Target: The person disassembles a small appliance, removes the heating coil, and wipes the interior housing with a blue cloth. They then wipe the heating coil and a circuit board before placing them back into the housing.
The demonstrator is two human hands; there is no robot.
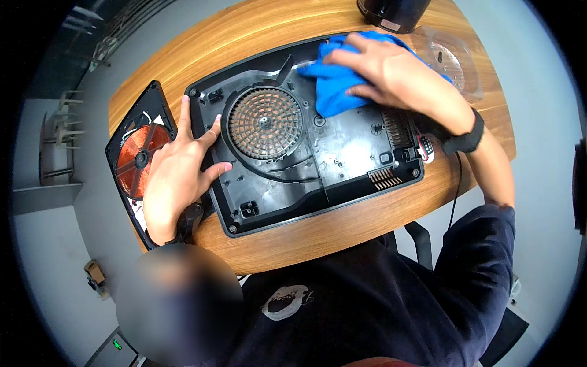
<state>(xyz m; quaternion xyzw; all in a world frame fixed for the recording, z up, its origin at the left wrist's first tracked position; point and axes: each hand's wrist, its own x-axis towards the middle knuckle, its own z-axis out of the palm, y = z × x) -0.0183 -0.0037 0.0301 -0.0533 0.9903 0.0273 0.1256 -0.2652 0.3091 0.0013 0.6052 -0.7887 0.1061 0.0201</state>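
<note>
A black plastic appliance base (pixel 342 159) with a round fan grille (pixel 265 122) lies flat on the wooden table (pixel 367 220). My left hand (pixel 177 174) rests open, fingers spread, on the left edge of this base. My right hand (pixel 391 70) presses a blue cloth (pixel 333 85) onto the upper right part of the base, with a dark band around that wrist. To the left of the base lies another black panel with a copper coil (pixel 137 159), partly covered by my left hand.
A black round container (pixel 391 12) stands at the far edge of the table. A clear plastic piece (pixel 452 58) lies at the far right. A black cable (pixel 455 183) hangs off the right table edge. A chair (pixel 422 244) sits under me.
</note>
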